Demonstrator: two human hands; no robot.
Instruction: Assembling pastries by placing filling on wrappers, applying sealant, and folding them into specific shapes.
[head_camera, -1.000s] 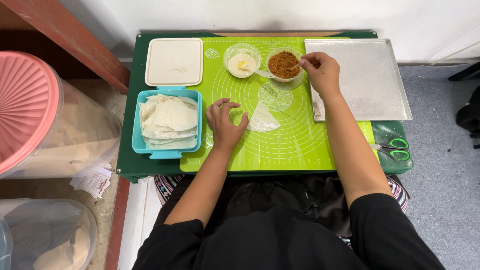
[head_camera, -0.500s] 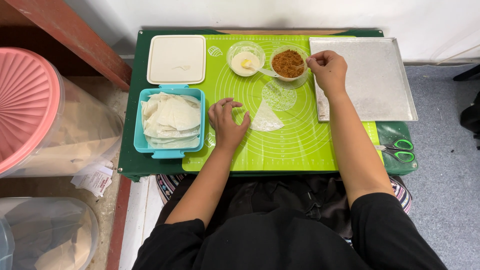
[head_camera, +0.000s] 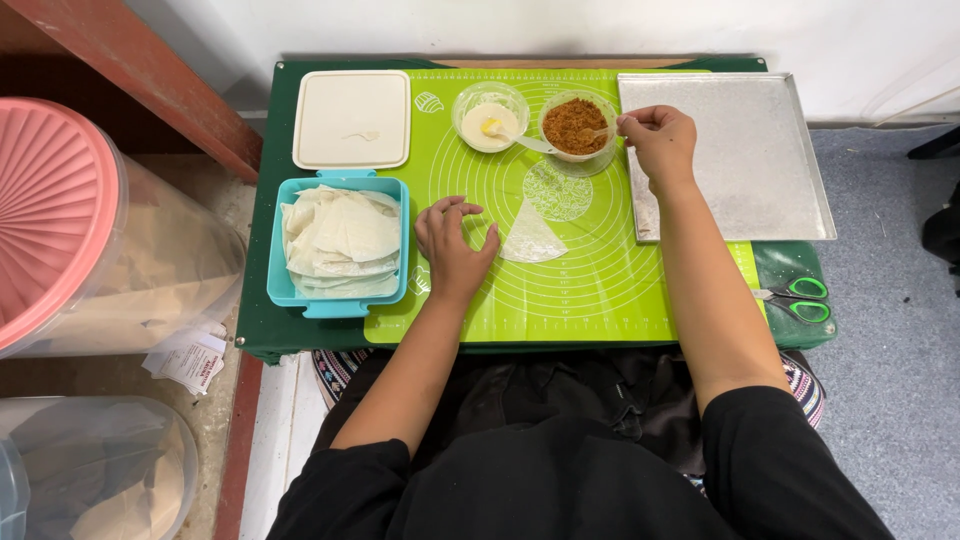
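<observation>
On green worktop mat (head_camera: 600, 290): left hand (head_camera: 452, 245), fingers spread, steadying folded wrapper (head_camera: 530, 240); right hand (head_camera: 658, 143), grip pinched on spoon (head_camera: 598, 132) in brown filling bowl (head_camera: 577, 125). Best lifted level, modest scoop, wrapper pinned flat.

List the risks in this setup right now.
1. The right hand holds a spoon in the bowl of brown filling; carried over the green mat, crumbs may spill.
2. The thin folded wrapper by the left hand could tear.
3. The scissors sit near the table edge.
</observation>
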